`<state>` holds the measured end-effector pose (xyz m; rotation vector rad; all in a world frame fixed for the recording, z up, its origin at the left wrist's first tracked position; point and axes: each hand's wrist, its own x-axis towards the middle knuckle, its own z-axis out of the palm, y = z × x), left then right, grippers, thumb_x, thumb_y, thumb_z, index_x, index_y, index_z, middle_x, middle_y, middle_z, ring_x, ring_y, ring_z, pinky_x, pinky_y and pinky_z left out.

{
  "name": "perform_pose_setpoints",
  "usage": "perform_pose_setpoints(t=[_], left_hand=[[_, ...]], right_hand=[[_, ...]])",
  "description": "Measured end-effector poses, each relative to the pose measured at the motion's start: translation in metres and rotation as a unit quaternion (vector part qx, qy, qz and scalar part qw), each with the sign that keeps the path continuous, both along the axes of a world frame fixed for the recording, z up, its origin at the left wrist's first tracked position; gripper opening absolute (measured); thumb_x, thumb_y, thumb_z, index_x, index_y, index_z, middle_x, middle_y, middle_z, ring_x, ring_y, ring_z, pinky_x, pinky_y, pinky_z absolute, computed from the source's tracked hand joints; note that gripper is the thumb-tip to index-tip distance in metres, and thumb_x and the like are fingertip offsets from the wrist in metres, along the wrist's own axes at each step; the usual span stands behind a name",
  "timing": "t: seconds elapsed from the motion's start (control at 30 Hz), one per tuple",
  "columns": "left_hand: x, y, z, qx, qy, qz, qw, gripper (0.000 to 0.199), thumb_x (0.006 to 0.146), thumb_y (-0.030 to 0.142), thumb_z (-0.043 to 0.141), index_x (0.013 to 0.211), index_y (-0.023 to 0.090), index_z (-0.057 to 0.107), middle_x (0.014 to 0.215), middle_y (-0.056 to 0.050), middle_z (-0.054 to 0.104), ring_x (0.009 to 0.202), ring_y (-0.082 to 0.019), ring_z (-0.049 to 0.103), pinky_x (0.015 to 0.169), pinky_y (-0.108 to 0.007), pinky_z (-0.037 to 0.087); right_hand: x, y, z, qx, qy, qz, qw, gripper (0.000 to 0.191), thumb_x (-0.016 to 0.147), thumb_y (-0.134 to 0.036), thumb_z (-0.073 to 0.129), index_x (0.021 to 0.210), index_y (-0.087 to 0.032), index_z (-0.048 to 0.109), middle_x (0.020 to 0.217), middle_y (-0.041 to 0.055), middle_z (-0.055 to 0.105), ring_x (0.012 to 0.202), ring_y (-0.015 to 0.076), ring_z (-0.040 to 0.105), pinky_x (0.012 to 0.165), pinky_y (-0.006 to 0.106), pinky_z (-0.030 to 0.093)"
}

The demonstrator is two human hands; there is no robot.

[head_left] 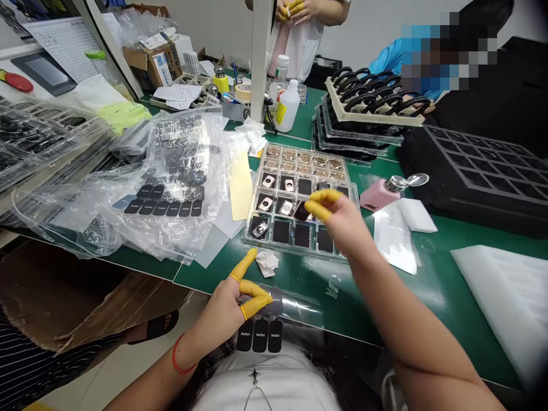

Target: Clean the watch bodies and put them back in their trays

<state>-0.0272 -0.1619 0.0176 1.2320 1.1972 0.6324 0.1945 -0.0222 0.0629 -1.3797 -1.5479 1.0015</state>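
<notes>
My left hand (pixel 222 308), in yellow finger cots, pinches a clear film sheet (pixel 299 308) at the table's front edge. Black rounded labels printed "hello!" (pixel 260 335) sit on the sheet, which hangs over my lap. My right hand (pixel 345 225), also in yellow finger cots, is over a clear compartment tray (pixel 282 249). Its thumb and forefinger grip a dark-faced watch case (pixel 301 212) at the tray's middle. Several other watch cases (pixel 265 202) lie in the left compartments, backs up; others show black padding. A crumpled white tissue (pixel 268 263) lies by my left forefinger.
Left stands a plastic bag (pixel 103 200) with more black labels. A pink pump bottle (pixel 379 195) is right of the tray, near white foam (pixel 500 285). Stacked trays (pixel 355 137) stand behind; a white post (pixel 259 63) rises there. Two people are across the table.
</notes>
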Motion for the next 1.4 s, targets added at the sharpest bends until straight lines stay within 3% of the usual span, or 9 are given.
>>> perform_pose_setpoints(t=[0.1, 0.2, 0.3, 0.43, 0.73, 0.93, 1.03, 1.17, 1.4], left_hand=[[-0.003, -0.001, -0.003, -0.003, -0.008, -0.003, 1.0, 0.025, 0.082, 0.041, 0.064, 0.081, 0.018, 0.074, 0.135, -0.011, 0.057, 0.085, -0.019, 0.069, 0.078, -0.029, 0.052], [-0.006, -0.002, -0.006, -0.017, -0.02, 0.003, 1.0, 0.024, 0.082, 0.04, 0.064, 0.09, 0.019, 0.074, 0.124, -0.011, 0.065, 0.085, -0.019, 0.068, 0.077, -0.029, 0.052], [-0.008, -0.002, -0.007, -0.038, -0.023, 0.021, 0.999, 0.038, 0.083, 0.038, 0.064, 0.117, 0.02, 0.066, 0.092, -0.007, 0.075, 0.084, -0.02, 0.067, 0.078, -0.03, 0.051], [-0.01, 0.002, -0.006, -0.052, -0.048, 0.025, 0.997, 0.061, 0.085, 0.037, 0.06, 0.142, 0.022, 0.042, 0.087, -0.005, 0.075, 0.085, -0.02, 0.067, 0.08, -0.031, 0.05], [-0.013, 0.006, -0.015, -0.055, -0.069, 0.019, 0.996, 0.033, 0.087, 0.042, 0.057, 0.107, 0.02, 0.071, 0.095, -0.01, 0.073, 0.087, -0.022, 0.067, 0.083, -0.034, 0.05], [-0.007, 0.013, -0.007, -0.053, -0.127, 0.026, 0.99, 0.039, 0.088, 0.048, 0.056, 0.106, 0.016, 0.068, 0.103, -0.011, 0.068, 0.086, -0.019, 0.063, 0.086, -0.034, 0.047], [-0.005, 0.014, -0.004, -0.049, -0.217, 0.035, 0.974, 0.058, 0.082, 0.055, 0.061, 0.123, 0.015, 0.055, 0.091, -0.009, 0.067, 0.085, -0.019, 0.062, 0.082, -0.032, 0.047], [-0.002, 0.008, -0.005, -0.078, -0.305, 0.037, 0.949, 0.07, 0.07, 0.049, 0.077, 0.126, 0.019, 0.049, 0.107, -0.01, 0.063, 0.096, -0.02, 0.061, 0.083, -0.03, 0.048], [0.0, -0.005, -0.001, -0.052, -0.173, 0.036, 0.983, 0.06, 0.075, 0.025, 0.075, 0.13, 0.023, 0.049, 0.116, -0.007, 0.063, 0.105, -0.021, 0.06, 0.091, -0.033, 0.049]], right_hand=[[0.02, 0.073, -0.007, 0.036, -0.196, -0.094, 0.975, 0.014, 0.084, -0.028, 0.056, 0.093, -0.017, 0.058, 0.092, 0.0063, 0.066, 0.081, 0.0173, 0.062, 0.074, 0.031, 0.049], [0.029, 0.114, -0.019, 0.026, -0.275, -0.076, 0.958, 0.01, 0.082, -0.021, 0.056, 0.084, -0.014, 0.063, 0.08, 0.0076, 0.066, 0.073, 0.0196, 0.06, 0.069, 0.033, 0.047], [0.027, 0.125, -0.028, 0.053, -0.339, -0.057, 0.938, 0.014, 0.08, -0.018, 0.056, 0.083, -0.014, 0.069, 0.085, 0.0119, 0.066, 0.086, 0.028, 0.058, 0.079, 0.043, 0.043], [0.008, 0.128, -0.032, 0.103, -0.399, 0.003, 0.911, 0.021, 0.083, -0.023, 0.055, 0.092, -0.018, 0.073, 0.1, 0.0152, 0.063, 0.104, 0.0348, 0.05, 0.089, 0.049, 0.036], [0.0, 0.134, -0.034, 0.106, -0.371, 0.09, 0.918, 0.014, 0.082, -0.028, 0.057, 0.084, -0.018, 0.066, 0.086, 0.0077, 0.065, 0.083, 0.024, 0.057, 0.076, 0.037, 0.044], [-0.012, 0.067, -0.014, 0.24, -0.286, 0.029, 0.927, 0.021, 0.084, -0.023, 0.056, 0.104, -0.018, 0.062, 0.094, 0.0095, 0.067, 0.084, 0.0245, 0.06, 0.079, 0.041, 0.047], [-0.026, -0.009, -0.006, 0.335, -0.23, 0.152, 0.901, 0.02, 0.09, -0.021, 0.052, 0.105, -0.026, 0.063, 0.094, 0.0069, 0.068, 0.085, 0.0232, 0.063, 0.074, 0.038, 0.05], [-0.035, -0.089, -0.01, 0.357, -0.167, 0.34, 0.854, 0.031, 0.094, -0.014, 0.038, 0.116, -0.026, 0.057, 0.091, 0.0061, 0.07, 0.076, 0.0192, 0.063, 0.069, 0.033, 0.053], [-0.033, -0.108, -0.02, 0.227, -0.088, 0.296, 0.923, 0.018, 0.088, -0.009, 0.051, 0.099, -0.021, 0.058, 0.087, 0.0055, 0.064, 0.077, 0.0151, 0.06, 0.067, 0.027, 0.054]])
